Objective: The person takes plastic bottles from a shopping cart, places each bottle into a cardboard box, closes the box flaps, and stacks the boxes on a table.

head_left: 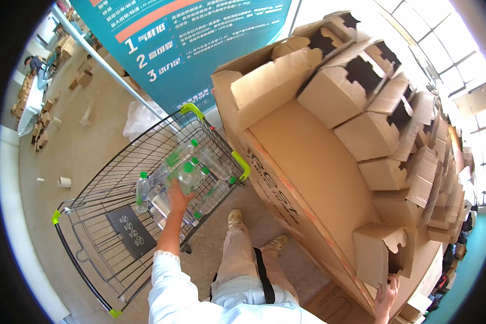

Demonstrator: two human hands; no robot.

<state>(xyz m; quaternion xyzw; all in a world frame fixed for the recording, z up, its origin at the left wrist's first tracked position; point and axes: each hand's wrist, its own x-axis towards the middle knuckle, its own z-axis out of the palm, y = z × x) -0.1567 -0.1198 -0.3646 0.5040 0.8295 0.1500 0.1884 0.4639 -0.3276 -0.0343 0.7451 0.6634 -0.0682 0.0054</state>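
Observation:
My left hand [179, 198] reaches into a wire shopping cart [100, 186], its fingers closed round a clear bottle with a green cap [187, 179]. Several more clear bottles lie about it in the basket, most with green caps; one bottle [142, 193] stands upright by the cart's side. Over to the right, my right hand [387, 296] grips the lower edge of an open cardboard box [375, 254], which rests at the near end of a large cardboard platform [313, 146]. The tips of its fingers are partly hidden by the box.
Rows of cut-out cardboard boxes [343, 81] stand along the platform's far and right sides. Behind the cart rises a blue-green printed banner [200, 43] with a pale pole [102, 62]. Clear plastic film [140, 121] lies near it. A person [35, 66] is at the far left.

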